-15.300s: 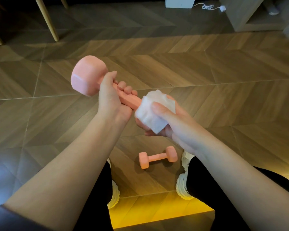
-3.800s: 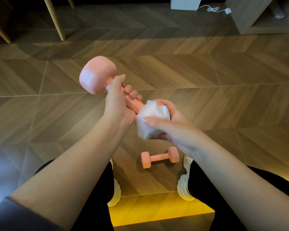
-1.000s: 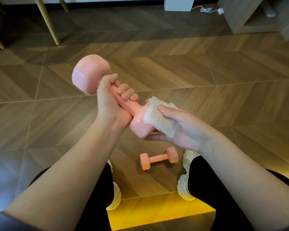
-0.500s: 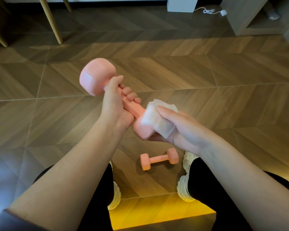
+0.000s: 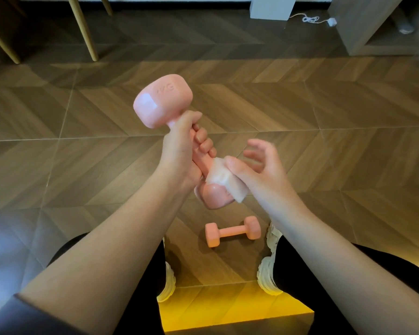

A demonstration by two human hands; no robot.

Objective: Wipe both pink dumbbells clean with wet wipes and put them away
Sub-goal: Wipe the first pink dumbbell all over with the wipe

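While the left hand (image 5: 182, 151) is gripping the dumbbell (image 5: 163, 100) by its handle, the right hand (image 5: 257, 172), fingers spread, is pressing a wipe (image 5: 224, 181) onto its lower head.

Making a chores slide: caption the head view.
Left hand grips a pink dumbbell by the handle; right hand presses a wet wipe against it; second dumbbell lies on the floor.

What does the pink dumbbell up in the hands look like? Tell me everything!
The dumbbell is shiny pink, with two chunky, flat-sided heads and a thin bar. Raised lettering marks the upper head, too blurry to read. It is off the floor, tilted, one head high and one low. The left hand grips the bar. The right hand presses a white wipe onto it just above the lower head.
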